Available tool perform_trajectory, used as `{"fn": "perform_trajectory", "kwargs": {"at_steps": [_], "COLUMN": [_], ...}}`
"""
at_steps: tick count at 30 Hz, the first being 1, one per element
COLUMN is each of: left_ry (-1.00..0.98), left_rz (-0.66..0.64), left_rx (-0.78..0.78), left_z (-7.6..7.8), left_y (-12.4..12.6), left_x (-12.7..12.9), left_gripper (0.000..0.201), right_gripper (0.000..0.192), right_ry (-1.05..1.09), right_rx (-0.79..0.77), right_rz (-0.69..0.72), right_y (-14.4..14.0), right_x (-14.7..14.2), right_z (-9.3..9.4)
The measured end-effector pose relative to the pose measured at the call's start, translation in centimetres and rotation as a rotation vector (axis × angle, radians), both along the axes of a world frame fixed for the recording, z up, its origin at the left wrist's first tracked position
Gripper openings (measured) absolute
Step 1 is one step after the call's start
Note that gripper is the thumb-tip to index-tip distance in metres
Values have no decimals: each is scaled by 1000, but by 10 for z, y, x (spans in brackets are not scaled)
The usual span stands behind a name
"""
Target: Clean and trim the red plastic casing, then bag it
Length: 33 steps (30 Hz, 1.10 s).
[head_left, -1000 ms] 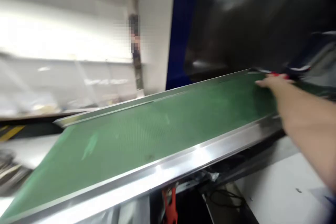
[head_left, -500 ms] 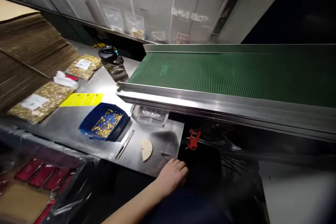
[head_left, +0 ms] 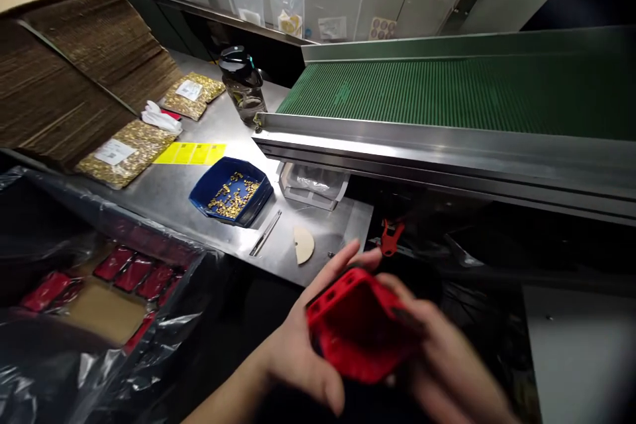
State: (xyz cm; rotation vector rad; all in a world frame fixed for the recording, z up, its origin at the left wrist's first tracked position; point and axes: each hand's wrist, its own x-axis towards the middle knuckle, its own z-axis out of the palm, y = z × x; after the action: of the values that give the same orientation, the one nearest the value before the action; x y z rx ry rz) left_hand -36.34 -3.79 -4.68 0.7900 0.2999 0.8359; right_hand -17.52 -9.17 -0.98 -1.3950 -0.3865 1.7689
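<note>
Both hands now meet low in view: the left hand and right hand clasp a red case, seemingly hollow. On the surface, a blue tray holds small gold pieces.

- The tray of small parts sits on the surface, left of the conveyor.
- A bottle stands behind the tray, at the conveyor's end.
- Two pouches lie left, before the cardboard stack.
- The lined box sits in front of the surface.
- Both hands hold a case before the surface's edge.
</note>
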Motion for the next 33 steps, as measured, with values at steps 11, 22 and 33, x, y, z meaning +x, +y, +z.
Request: {"fn": "perform_trajectory", "kwargs": {"at_steps": [11, 22, 33], "left_ry": [18, 178, 139], "left_rz": [-403, -572, -566], "left_rx": [-579, -541, -566], "left_z": [-19, -13, -18], "left_y": [-72, -50, -51], "left_x": [-31, -6, -1], "left_gripper": [81, 62, 55], "right_gripper": [31, 44, 46], "right_ry": [-476, 4, -22], "right_rx": [149, 425, 488], "right_rz": [326, 365, 277], "right_y": [-43, -7, -14], "right_x": [21, -14, -9], "right_z": [-54, -58, -64]}}
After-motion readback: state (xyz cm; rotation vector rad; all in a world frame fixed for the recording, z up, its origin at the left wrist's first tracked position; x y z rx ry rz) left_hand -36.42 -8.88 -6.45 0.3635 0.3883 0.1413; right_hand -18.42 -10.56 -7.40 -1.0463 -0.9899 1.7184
